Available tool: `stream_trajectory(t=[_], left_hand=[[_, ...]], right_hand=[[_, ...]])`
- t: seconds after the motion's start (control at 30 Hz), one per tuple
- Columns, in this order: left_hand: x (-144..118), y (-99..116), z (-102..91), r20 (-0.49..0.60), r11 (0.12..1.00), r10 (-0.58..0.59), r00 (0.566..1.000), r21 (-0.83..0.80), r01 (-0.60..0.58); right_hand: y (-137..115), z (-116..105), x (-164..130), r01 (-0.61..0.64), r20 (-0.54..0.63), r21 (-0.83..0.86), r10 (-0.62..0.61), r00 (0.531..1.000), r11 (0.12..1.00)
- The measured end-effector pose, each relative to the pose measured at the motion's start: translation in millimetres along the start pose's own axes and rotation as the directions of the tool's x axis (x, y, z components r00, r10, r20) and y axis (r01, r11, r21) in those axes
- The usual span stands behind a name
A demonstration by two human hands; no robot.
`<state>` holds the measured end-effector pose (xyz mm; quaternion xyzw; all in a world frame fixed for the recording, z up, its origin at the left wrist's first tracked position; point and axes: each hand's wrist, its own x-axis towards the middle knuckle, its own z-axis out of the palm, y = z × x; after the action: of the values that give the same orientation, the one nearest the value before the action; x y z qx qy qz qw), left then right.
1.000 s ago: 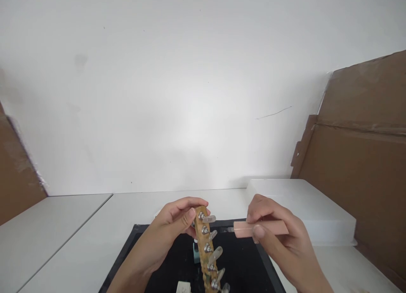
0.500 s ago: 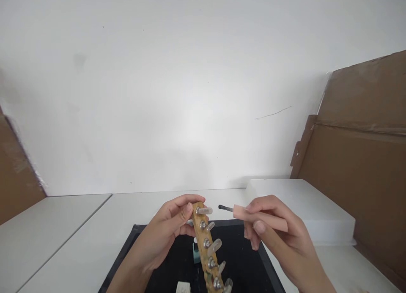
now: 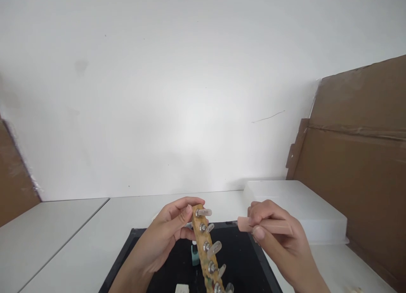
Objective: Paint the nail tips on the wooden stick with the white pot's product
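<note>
My left hand pinches the upper end of a yellowish wooden strip, thumb in front and fingers behind. Along the strip run several round metal studs, each bearing a clear false nail tip that points to the right. My right hand grips the pink cap handle of a nail polish brush between thumb and fingers. Its bristles do not show from this angle. A gap separates the handle from the top nail tip. The strip's lower end runs out of the picture.
Below the hands lies a black mat or tray on the white table. On it are a teal object and a small white block. A white box stands at right, beside a cardboard panel.
My right hand has turned the brush handle, and the dark bristles that pointed at the top nail tip are out of sight. My left hand and the strip keep nearly the same place.
</note>
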<state>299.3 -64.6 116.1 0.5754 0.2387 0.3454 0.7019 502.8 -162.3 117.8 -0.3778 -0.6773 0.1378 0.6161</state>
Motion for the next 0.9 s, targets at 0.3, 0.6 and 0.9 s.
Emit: stream_trajectory(t=[0.3, 0.6, 0.9], left_hand=[[-6.9, 4.4, 2.4, 0.013, 0.999, 0.007, 1.0, -0.032, -0.007], [-7.5, -7.4, -1.7, -0.007, 0.992, -0.038, 0.999, -0.119, 0.037], [-19.9, -72.5, -21.4, -0.107, 0.938, -0.238, 0.965, -0.284, 0.2]], right_hand=[[-1.3, 4.5, -8.1, -0.092, -0.054, 0.075, 0.096, 0.994, 0.993], [32.8, 18.2, -15.9, -0.269, -0.166, 0.512, 0.401, 0.901, 0.816], [85.1, 35.4, -57.2, -0.399, -0.12, 0.741, 0.691, 0.713, 0.54]])
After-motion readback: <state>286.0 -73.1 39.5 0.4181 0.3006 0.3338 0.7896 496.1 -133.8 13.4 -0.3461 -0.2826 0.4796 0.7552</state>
